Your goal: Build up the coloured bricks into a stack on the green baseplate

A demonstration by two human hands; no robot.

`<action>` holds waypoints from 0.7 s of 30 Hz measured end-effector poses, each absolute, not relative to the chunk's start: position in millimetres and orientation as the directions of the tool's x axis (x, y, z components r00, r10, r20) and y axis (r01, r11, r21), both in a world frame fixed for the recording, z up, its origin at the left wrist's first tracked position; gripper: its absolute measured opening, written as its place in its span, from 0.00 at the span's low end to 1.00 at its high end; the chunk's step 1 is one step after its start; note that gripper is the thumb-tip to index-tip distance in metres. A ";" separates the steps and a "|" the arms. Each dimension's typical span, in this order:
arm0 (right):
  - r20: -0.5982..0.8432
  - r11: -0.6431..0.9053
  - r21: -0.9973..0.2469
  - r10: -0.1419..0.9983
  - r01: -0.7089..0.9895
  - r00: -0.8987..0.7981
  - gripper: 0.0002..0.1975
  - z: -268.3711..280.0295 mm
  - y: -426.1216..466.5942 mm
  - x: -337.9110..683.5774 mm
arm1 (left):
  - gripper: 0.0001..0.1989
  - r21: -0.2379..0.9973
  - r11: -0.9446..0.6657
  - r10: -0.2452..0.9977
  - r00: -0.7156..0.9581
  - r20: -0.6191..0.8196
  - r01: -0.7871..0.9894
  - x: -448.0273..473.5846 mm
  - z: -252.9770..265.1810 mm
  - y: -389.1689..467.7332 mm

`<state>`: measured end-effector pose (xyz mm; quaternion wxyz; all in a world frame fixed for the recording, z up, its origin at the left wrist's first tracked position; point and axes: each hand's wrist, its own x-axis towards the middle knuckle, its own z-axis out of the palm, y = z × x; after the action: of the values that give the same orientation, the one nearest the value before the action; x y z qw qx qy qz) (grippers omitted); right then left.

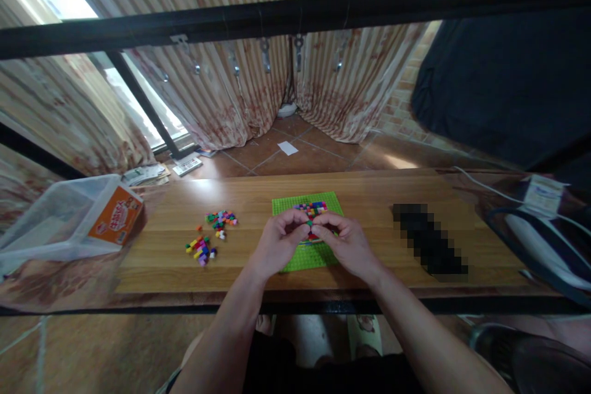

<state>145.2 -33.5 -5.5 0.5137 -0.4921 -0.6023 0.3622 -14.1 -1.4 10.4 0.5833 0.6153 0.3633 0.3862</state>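
Note:
Both hands meet over a lime-green studded baseplate point(295, 261) in the middle of the wooden table. My left hand point(281, 239) pinches a small green toy brick point(309, 223) between thumb and forefinger. From the other side, my right hand point(344, 239) pinches at the same spot, its fingertips closed on that brick too. Behind and below the fingers, rows of multicoloured bricks point(318, 205) are set on the baseplate, partly hidden by the hands. Loose bricks lie to the left in two piles, a farther pile point(221, 218) and a nearer pile point(202, 249).
A clear plastic bin point(50, 215) with an orange label stands at the table's left end. On the right lies a blurred-out black object point(429, 240). Farther right are a white cable point(484, 188) and a dark-edged bag point(545, 246). A black metal bar point(286, 15) crosses above the table.

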 end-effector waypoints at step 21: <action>0.431 0.368 -0.657 0.899 0.659 -0.073 0.10 -24.4 -28.3 157.4 | 0.05 0.992 0.021 0.980 0.194 -0.045 0.124 -25.6 -12.3 12.9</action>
<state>157.4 -28.3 -24.4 0.4110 -0.5428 -0.7176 0.1465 -25.6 12.9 -12.3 0.5236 0.5681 0.4859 0.4086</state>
